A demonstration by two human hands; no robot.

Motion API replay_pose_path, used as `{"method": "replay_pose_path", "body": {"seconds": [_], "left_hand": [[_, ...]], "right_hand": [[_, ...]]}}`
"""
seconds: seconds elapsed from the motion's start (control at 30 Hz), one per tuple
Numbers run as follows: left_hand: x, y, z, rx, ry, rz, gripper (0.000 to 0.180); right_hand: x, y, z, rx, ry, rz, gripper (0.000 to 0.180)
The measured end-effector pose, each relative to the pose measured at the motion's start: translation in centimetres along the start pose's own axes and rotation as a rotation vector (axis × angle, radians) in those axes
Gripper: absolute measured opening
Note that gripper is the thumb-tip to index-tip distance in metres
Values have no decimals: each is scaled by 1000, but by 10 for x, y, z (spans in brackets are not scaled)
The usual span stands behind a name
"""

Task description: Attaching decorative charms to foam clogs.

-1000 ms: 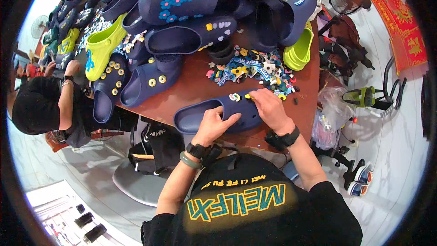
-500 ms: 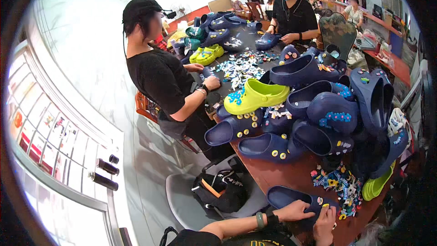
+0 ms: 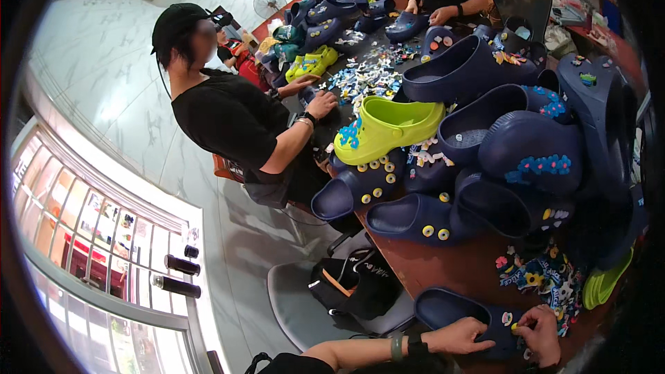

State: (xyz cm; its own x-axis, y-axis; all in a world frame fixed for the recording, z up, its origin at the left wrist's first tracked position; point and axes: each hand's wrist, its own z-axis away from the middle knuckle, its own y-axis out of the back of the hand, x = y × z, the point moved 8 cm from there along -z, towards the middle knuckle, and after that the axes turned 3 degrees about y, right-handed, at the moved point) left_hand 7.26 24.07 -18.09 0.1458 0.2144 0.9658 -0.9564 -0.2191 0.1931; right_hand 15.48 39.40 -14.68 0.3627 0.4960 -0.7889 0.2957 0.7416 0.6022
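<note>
At the table's near edge lies a navy clog point(image 3: 443, 305), its open heel pointing left. My left hand point(image 3: 458, 336) is closed on the near side of this clog, thumb and fingers against its rim. Over the toe end, my right hand point(image 3: 542, 336) pinches a small yellow shoe charm point(image 3: 515, 327) against the clog's upper. A pale charm point(image 3: 507, 318) sits on the upper just beside it. Beyond my right hand is a heap of loose colourful charms point(image 3: 547, 277). The underside of the clog's toe is hidden.
A tall pile of navy clogs point(image 3: 499, 208) with one lime clog point(image 3: 388, 131) stands ahead. A lime clog point(image 3: 609, 280) lies at the right. Two co-workers point(image 3: 228, 111) handle clogs around a table strewn with charms point(image 3: 367, 76). A grey chair point(image 3: 291, 305) holds a black bag point(image 3: 353, 284).
The view has shifted, so the surroundings sit differently. My right hand has turned over the clog's toe, its fingers still at the yellow charm. My left hand stays on the clog.
</note>
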Motion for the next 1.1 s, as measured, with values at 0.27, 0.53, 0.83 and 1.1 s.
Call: {"method": "replay_pose_path", "body": {"seconds": [0.27, 0.53, 0.83, 1.1], "left_hand": [[-7, -17, 0, -49, -66, -171, 53], [32, 18, 9, 65, -145, 68, 47], [4, -13, 1, -289, 564, 684, 32], [-68, -35, -20, -424, 428, 668, 16]], "right_hand": [[34, -18, 4, -466, -139, -108, 31], [34, -48, -24, -556, -156, -52, 34], [-15, -8, 4, -76, 322, -35, 22], [-48, -16, 58, 367, 452, 753, 15]]}}
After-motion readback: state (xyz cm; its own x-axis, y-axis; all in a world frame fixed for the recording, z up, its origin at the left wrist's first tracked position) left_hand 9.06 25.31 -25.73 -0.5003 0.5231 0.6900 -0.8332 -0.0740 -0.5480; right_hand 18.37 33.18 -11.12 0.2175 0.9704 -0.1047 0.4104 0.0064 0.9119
